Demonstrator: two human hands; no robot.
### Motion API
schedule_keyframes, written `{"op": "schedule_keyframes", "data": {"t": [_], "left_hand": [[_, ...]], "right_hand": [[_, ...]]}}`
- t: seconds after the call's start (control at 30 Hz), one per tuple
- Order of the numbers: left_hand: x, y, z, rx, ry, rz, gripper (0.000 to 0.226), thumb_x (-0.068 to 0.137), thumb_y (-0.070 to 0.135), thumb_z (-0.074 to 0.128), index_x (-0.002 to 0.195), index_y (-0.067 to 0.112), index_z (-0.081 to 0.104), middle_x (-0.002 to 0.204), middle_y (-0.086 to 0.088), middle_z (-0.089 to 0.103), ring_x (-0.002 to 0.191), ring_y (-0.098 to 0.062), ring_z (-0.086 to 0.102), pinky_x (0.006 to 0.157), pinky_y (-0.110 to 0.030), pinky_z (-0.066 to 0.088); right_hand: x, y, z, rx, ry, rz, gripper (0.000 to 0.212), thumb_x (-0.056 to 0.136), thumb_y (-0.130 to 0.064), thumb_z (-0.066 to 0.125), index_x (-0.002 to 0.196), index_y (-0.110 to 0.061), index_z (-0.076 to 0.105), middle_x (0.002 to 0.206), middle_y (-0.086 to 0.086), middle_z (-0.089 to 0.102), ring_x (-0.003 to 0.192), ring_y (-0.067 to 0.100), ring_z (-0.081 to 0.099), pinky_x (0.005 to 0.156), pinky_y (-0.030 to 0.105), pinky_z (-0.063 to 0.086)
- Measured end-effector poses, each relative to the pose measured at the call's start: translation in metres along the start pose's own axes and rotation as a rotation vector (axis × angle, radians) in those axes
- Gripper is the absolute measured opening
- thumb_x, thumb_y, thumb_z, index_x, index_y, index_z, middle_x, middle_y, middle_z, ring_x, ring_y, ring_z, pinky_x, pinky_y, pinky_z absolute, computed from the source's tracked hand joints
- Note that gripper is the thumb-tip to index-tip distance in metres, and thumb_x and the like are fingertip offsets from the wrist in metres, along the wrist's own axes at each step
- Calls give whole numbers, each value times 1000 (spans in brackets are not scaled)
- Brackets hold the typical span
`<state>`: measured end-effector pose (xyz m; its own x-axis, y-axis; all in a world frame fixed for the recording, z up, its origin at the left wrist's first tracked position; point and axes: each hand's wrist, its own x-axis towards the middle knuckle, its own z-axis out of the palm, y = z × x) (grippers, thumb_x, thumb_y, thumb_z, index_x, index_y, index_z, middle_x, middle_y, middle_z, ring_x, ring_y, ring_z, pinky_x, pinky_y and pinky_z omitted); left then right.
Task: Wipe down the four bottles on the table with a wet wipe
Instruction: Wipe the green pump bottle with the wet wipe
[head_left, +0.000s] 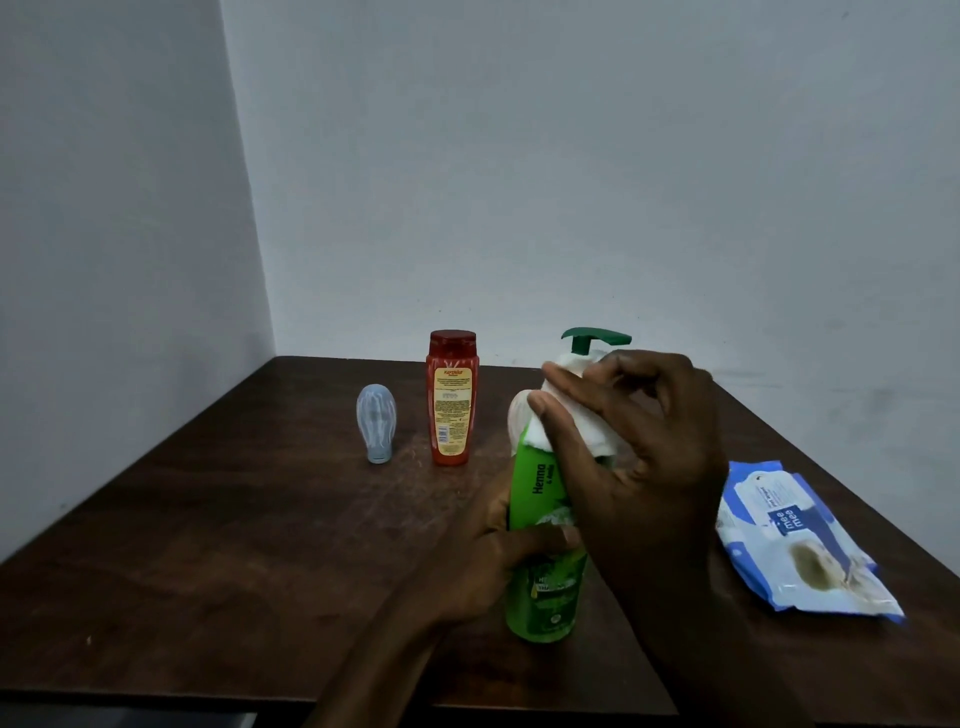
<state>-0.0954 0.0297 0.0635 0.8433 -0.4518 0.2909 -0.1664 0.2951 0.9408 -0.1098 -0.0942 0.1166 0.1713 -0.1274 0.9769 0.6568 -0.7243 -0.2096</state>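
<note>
Green bottle (535, 486) reads "Henna"; pack (795, 540) "mee mee".

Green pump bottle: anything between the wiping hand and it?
Nothing visible. The right hand presses the white wipe against the green pump bottle below its pump; the left hand grips its lower body.

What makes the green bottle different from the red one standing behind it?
The green bottle has a dark green pump top; the red bottle has a flat red cap. The left hand holds the green bottle while the right hand presses a white wet wipe round its neck; the red bottle stands untouched, farther back. Both stand on the dark wooden table.
</note>
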Motion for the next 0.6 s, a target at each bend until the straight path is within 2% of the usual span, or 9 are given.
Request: {"op": "schedule_keyframes", "data": {"t": [0.03,0.13,0.27,0.37,0.43,0.5,0.6], "left_hand": [[1,-1,0,-3,2,-4,34,72,24,74,103,40,76,103,4,78,95,-13,74,76,-22,57],[4,-5,-1,5,20,-4,33,75,20,75,104,35,75,103,0,77,94,-17,74,79,-27,58],[5,-9,-2,10,33,-10,34,77,18,75,107,32,74,106,-2,77,97,-18,73,81,-29,58],[3,-9,-4,36,24,-19,36,82,10,71,112,29,71,108,-2,76,98,-17,72,82,-27,58],[3,-10,-5,54,19,-27,37,83,8,69,116,25,68,109,-1,76,99,-17,72,82,-27,58],[3,-10,-6,64,16,-32,40,84,8,68,122,19,63,112,-3,76,101,-18,72,83,-27,58],[2,-10,-6,60,15,-34,42,84,8,68,124,17,62,114,-5,75,103,-20,72,83,-28,58]], "right_hand": [[-1,1,-1,-12,4,9,24,83,-21,83,106,-15,77,102,-4,57,98,21,61,82,43,51],[-5,4,-10,80,27,107,23,82,-15,82,103,-10,77,99,0,67,97,11,65,86,25,51],[1,6,-25,162,27,175,17,85,-15,80,100,-8,76,95,1,73,92,10,70,83,26,53],[22,3,-35,149,56,84,17,91,-22,76,103,-10,74,96,2,72,92,14,69,83,25,50],[41,0,-38,95,-7,12,19,94,-25,72,108,-13,74,99,1,70,94,16,66,84,21,47],[58,0,-37,29,-135,-42,18,94,-26,71,109,-17,75,98,0,69,95,18,63,82,27,48],[74,2,-31,-76,-382,-70,14,93,-30,70,105,-28,76,94,-7,67,93,16,58,82,52,46]]}}
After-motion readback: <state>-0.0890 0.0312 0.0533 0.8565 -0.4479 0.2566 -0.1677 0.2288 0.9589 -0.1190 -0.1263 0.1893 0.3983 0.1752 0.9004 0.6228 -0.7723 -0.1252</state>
